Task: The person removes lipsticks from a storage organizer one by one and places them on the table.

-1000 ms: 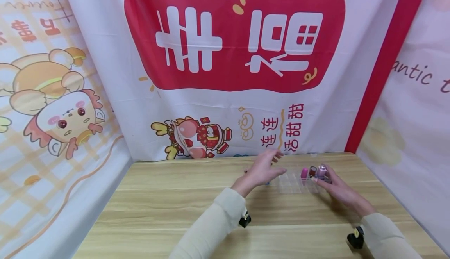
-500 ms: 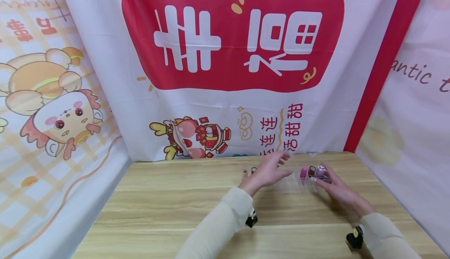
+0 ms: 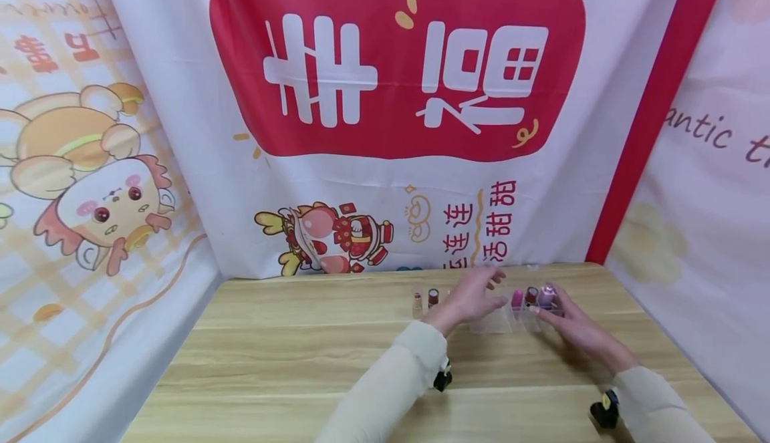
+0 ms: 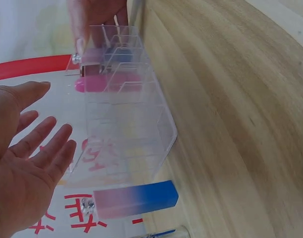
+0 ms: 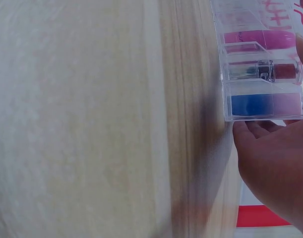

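A clear divided lipstick organizer [image 3: 490, 324] stands at the back right of the table. My right hand [image 3: 579, 326] grips its right end, thumb in front and fingers around the end wall. Slots at that end hold a bright pink lipstick tube [image 4: 111, 83], a tube with a dark red top [image 5: 286, 72] and a blue-to-lilac tube [image 5: 255, 104]. My left hand [image 3: 472, 297] hovers by the left part of the organizer, fingers spread and holding nothing. In the left wrist view, a pink-to-blue tube [image 4: 136, 199] stands just outside the organizer, below the left hand's fingers.
Farther left on the wooden table [image 3: 301, 349] stand a gold-toned tube [image 3: 418, 304] and a dark-topped tube [image 3: 433, 296]. A printed cloth [image 3: 385, 222] hangs right behind the table's back edge. More cloth hangs along both sides.
My left hand has shifted to the right over the organizer, and the tubes at the left have come into sight behind it. My right hand keeps its place at the organizer's end.
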A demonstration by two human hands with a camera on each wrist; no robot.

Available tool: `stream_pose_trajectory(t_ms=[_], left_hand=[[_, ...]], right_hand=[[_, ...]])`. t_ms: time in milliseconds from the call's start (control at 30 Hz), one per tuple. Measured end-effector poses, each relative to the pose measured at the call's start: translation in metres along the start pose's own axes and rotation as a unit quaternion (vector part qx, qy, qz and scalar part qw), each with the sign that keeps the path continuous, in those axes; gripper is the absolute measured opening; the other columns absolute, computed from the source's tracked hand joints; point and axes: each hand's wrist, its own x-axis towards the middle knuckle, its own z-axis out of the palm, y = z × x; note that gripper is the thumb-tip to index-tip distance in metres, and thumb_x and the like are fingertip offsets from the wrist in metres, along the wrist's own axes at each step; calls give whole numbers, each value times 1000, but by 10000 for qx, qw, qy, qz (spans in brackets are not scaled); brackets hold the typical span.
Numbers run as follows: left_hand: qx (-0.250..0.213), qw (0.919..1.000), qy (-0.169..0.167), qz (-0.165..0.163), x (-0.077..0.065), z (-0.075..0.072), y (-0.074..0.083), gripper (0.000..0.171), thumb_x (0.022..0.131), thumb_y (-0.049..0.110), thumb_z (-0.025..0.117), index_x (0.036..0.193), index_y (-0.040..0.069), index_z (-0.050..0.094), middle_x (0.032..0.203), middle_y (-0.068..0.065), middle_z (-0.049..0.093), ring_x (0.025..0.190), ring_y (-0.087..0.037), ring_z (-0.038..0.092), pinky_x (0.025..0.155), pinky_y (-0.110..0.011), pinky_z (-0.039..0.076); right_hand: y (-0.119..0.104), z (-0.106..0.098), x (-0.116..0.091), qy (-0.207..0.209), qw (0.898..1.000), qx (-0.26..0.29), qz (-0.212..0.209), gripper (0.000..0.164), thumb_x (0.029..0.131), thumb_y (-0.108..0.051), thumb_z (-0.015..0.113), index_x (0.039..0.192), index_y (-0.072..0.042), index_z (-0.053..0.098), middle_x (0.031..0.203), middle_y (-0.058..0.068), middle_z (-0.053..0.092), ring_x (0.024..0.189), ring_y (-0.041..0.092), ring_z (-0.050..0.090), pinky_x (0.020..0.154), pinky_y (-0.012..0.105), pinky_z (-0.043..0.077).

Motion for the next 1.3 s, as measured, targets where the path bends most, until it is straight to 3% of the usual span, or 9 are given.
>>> stream_pose_trajectory(t_ms=[367,667,767,867,967,1300], left_hand=[[387,9992,77,-78,11,28,1,47,94,19,75,137,13,58,132,-2,64,110,-8,63,88,-15,52],[697,9962,452,-260,25,47,-5,37,95,26,75,129,15,65,123,2,69,106,-6,65,87,-16,53],[1130,9910,663,-283,29,55,-6,33,94,30,76,123,18,68,115,6,71,100,-3,64,83,-15,53],[1758,9796,912,-339,29,63,-5,26,94,38,75,115,24,70,106,12,71,91,0,62,77,-14,52],[2071,9708,1126,-442,29,68,-2,23,93,43,75,110,28,70,100,16,70,85,1,61,71,-14,50],[1652,9767,991,-946,30,70,3,26,89,42,79,110,31,72,104,16,71,87,-4,62,69,-19,50]], right_hand=[[5,3,2,62,9998,30,-191,97,104,-47,55,162,-8,-11,163,37,4,146,62,10,112,78,15],[6,5,3,9,9999,94,58,99,103,-51,56,163,-14,-14,165,35,-2,147,61,4,110,80,11],[7,3,3,56,9999,147,-14,98,103,-48,56,163,-13,-12,164,36,3,146,61,8,111,79,13],[7,3,3,70,9998,184,-99,97,104,-46,56,163,-11,-12,162,38,7,145,62,11,111,79,14],[7,2,3,52,9997,200,-90,97,104,-46,55,162,-11,-13,162,38,6,146,61,10,112,78,14],[5,1,1,-16,9998,184,-4,100,103,-50,55,162,-13,-16,164,36,1,146,61,7,111,79,12]])
